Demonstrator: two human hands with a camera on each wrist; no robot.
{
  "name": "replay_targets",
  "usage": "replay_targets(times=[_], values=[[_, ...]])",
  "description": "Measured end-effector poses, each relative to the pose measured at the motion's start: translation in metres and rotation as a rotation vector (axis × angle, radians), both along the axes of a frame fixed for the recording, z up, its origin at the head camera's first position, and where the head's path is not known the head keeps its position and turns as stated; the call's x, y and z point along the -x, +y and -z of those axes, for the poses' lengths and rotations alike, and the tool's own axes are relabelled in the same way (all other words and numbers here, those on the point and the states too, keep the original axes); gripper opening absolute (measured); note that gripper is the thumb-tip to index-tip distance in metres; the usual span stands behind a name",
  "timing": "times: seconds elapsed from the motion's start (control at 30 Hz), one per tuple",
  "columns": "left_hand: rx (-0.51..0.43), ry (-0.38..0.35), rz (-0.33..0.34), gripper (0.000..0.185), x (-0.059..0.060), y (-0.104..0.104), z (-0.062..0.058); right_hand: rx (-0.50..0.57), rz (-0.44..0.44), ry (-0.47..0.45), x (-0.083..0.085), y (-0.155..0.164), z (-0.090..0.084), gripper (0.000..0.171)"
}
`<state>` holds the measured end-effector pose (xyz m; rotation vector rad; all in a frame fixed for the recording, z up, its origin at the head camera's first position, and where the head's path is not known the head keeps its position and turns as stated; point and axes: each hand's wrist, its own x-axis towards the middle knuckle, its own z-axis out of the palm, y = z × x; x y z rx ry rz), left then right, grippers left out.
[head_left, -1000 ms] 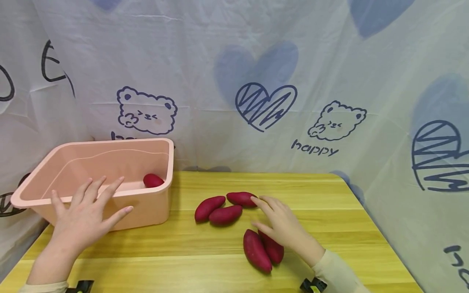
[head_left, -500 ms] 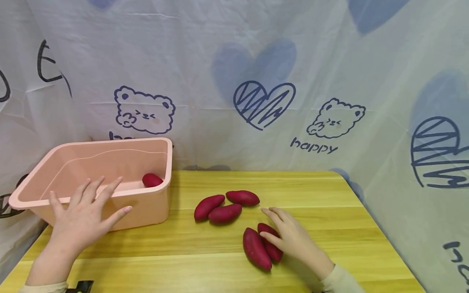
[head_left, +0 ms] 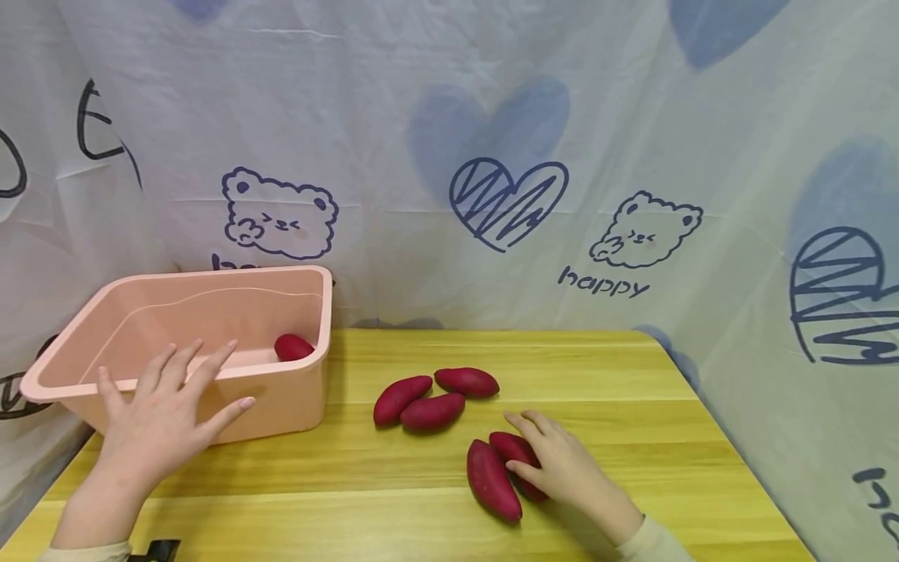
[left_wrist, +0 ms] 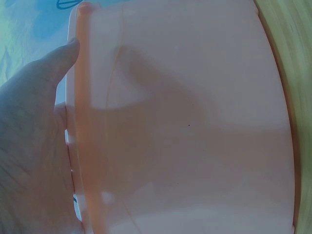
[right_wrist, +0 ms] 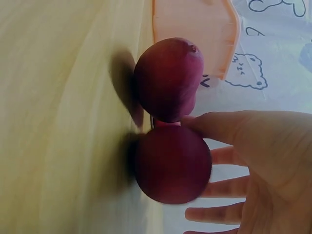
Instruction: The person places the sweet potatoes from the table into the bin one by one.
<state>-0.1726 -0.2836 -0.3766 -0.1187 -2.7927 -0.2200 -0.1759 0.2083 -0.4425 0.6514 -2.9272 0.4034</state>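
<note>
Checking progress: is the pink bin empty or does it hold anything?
Not empty: the pink bin holds one purple sweet potato at its right end; the rest looks bare.

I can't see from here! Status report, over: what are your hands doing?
Left hand flat on pink plastic bin. Right hand gripping near dark-red sweet potato. Second potato touching it. Over.
</note>
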Motion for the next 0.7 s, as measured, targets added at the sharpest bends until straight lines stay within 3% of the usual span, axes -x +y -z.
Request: replay_targets(times=[0.7], values=[[0.015,0.006,-0.010,0.082,0.000,0.000,0.000,-0.025,-0.023,-0.027,0.005,0.004,0.018,0.062]])
